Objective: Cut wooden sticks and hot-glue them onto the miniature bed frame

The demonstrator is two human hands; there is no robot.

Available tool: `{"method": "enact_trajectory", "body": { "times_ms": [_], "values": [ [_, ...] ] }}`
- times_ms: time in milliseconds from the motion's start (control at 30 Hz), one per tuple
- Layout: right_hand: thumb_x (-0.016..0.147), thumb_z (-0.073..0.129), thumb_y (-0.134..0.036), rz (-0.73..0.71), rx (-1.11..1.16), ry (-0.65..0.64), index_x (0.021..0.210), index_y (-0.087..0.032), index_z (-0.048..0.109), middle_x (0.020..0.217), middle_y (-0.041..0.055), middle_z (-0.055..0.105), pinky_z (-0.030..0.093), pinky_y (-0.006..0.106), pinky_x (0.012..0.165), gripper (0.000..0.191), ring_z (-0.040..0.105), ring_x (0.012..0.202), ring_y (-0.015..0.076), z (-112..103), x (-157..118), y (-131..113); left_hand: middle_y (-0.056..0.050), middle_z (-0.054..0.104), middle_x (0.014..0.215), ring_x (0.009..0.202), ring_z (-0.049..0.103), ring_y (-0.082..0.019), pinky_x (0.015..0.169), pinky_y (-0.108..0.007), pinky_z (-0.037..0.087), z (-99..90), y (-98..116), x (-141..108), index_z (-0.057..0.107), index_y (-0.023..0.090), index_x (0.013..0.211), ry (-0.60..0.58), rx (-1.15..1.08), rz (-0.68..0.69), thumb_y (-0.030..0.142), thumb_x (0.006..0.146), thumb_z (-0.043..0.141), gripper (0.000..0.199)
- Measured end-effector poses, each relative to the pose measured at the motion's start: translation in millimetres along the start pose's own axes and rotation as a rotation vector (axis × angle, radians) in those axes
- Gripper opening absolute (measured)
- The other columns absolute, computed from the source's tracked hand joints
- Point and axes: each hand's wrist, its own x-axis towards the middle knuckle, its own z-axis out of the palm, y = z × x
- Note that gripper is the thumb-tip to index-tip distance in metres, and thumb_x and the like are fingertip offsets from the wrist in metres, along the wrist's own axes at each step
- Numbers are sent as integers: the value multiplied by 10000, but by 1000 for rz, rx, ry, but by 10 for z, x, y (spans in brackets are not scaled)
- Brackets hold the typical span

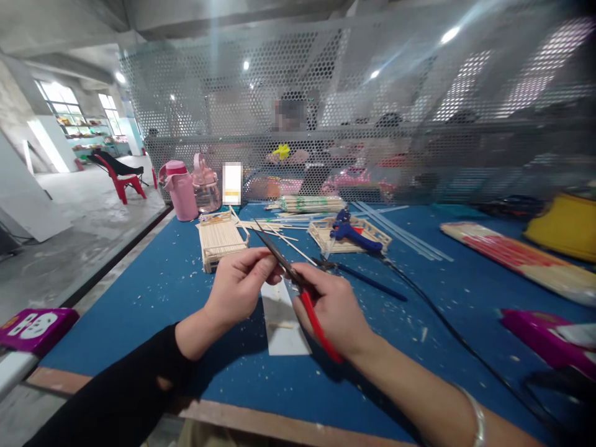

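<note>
scissors [302, 284] are in the right hand [334, 307], held above the blue table [177, 366] in front of the person. right hand: fingers closed around the red handles. long axis: diagonal, from the handles at near right to the blade tips at far left. left hand [241, 278]: thumb and fingers brought together in a pinch, just left of the blades; the item between them, if any, cannot be told, nor can contact with the blades.

governing relation, as judged: the angle at which the blades pass the left pinch. the left hand is nearer the blade tips; the right controls the handles.

below the hands, a white card [289, 343] lies flat, its long axis running away from the person, with a short stick [282, 325] across it. a stick frame [222, 243] stands beyond the left hand.
</note>
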Motion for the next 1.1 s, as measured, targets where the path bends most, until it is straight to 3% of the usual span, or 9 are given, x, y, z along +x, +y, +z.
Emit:
{"method": "enact_trajectory", "body": {
  "times_ms": [200, 333, 500, 767, 1100],
  "values": [
    [664, 489, -119, 159, 218, -109, 912, -186, 545, 712, -34, 540, 405, 224, 562, 263, 460, 581, 104, -2, 72, -73, -5, 612, 620, 526, 566, -84, 538, -209, 484, 35, -11, 2, 626, 129, 747, 28, -153, -122, 461, 734, 675, 336],
    [681, 589, -176, 54, 105, -129, 923, -194, 543, 855, 17, 574, 438, 293, 709, 247, 521, 747, 154, -75, 81, -92, -6, 595, 616, 544, 554, -88, 542, -208, 464, 17, -29, 2, 627, 129, 738, -4, -79, -64, 464, 778, 630, 337],
    [685, 639, -205, -35, 1, -125, 941, -201, 564, 904, 50, 573, 441, 345, 754, 267, 533, 827, 195, -136, 66, -89, -1, 580, 587, 545, 537, -99, 555, -226, 455, -7, -36, 6, 625, 139, 741, -12, -21, 6, 467, 785, 623, 331],
    [694, 683, -254, -77, -12, -97, 935, -202, 568, 846, 19, 557, 430, 311, 702, 272, 524, 760, 168, -143, 57, -89, -17, 603, 636, 566, 545, -97, 562, -220, 457, -33, 2, 18, 646, 138, 744, -72, 42, 54, 419, 820, 599, 295],
    [764, 624, -270, -48, 26, -99, 923, -198, 602, 827, 24, 596, 439, 288, 686, 176, 544, 738, 156, -125, 43, -105, -8, 585, 583, 528, 527, -93, 529, -216, 450, -17, 1, 5, 646, 127, 718, -38, -34, -29, 469, 761, 651, 345]
  ]
}}
